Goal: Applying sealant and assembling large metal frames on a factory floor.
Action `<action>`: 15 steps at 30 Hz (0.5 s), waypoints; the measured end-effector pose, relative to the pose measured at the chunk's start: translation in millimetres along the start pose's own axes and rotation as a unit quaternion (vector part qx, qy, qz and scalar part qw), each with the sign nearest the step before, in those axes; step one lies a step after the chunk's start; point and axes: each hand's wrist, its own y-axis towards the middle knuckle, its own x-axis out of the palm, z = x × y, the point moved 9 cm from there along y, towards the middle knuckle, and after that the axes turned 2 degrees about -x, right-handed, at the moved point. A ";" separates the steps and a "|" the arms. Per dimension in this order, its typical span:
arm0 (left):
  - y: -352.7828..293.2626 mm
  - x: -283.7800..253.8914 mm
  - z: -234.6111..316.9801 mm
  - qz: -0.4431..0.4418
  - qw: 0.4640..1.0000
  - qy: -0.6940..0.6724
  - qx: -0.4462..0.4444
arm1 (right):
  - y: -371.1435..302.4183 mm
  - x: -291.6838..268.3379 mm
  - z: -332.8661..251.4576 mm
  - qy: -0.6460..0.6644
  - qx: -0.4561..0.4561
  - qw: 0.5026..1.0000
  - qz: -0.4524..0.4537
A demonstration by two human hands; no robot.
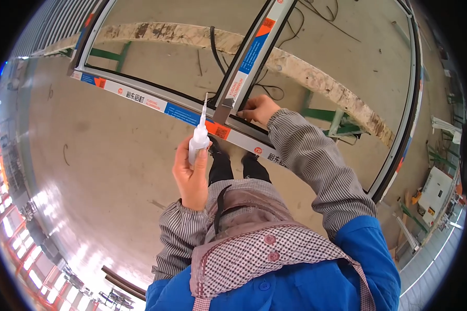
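My left hand (pixel 191 168) is wrapped round a white glue bottle (pixel 197 141) with a long thin nozzle, its tip pointing up. The bottle is held just in front of an aluminium window frame (pixel 155 102), near the joint of its front rail and middle bar (pixel 250 52). My right hand (pixel 260 110) reaches over the front rail to the inner corner right of that bar. Its fingers are pinched together on the black rubber strip (pixel 249 126) along the inner edge; the fingertips are partly hidden.
A worn, stained support beam (pixel 321 78) on green legs (pixel 316 113) runs beneath the frame. Black cables (pixel 290 31) lie on the floor behind it. A white machine cabinet (pixel 435 194) stands at the far right. Brown bars (pixel 123 282) lie at the lower left.
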 end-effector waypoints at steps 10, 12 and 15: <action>-1.8 -3.6 -2.5 0.003 1.000 0.001 -0.008 | -8.9 -9.0 -0.9 0.084 0.009 0.991 0.106; -1.6 -2.4 -3.0 0.004 1.000 -0.007 -0.006 | -6.1 -5.6 2.8 0.059 -0.001 0.990 0.131; -2.4 -1.4 -4.3 0.003 1.000 -0.021 -0.018 | -10.8 -6.6 -0.7 0.021 -0.016 0.986 0.163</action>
